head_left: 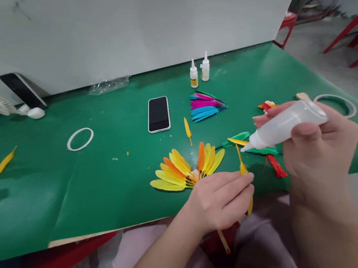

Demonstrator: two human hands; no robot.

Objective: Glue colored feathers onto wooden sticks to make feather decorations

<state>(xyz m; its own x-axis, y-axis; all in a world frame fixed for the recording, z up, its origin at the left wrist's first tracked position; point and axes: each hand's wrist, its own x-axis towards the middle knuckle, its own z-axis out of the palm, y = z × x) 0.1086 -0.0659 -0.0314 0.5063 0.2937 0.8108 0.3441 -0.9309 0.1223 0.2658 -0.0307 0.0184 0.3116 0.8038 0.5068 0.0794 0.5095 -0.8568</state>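
Yellow feather [243, 169], pinched upright in the fingertips of the person's left hand [223, 199] by the table's near edge, quill end topmost. From over here I can't tell whether the nozzle of the squeeze bottle [288, 124], tilted down and gripped in the right hand [325, 138], touches that quill or sits just beside it. Beyond the left hand, a yellow-and-orange feather fan [178, 164] spreads on the green tabletop [112, 187]. Farther back lie a loose yellow feather [187, 128], a phone [158, 114] and pink and blue feathers [204, 104].
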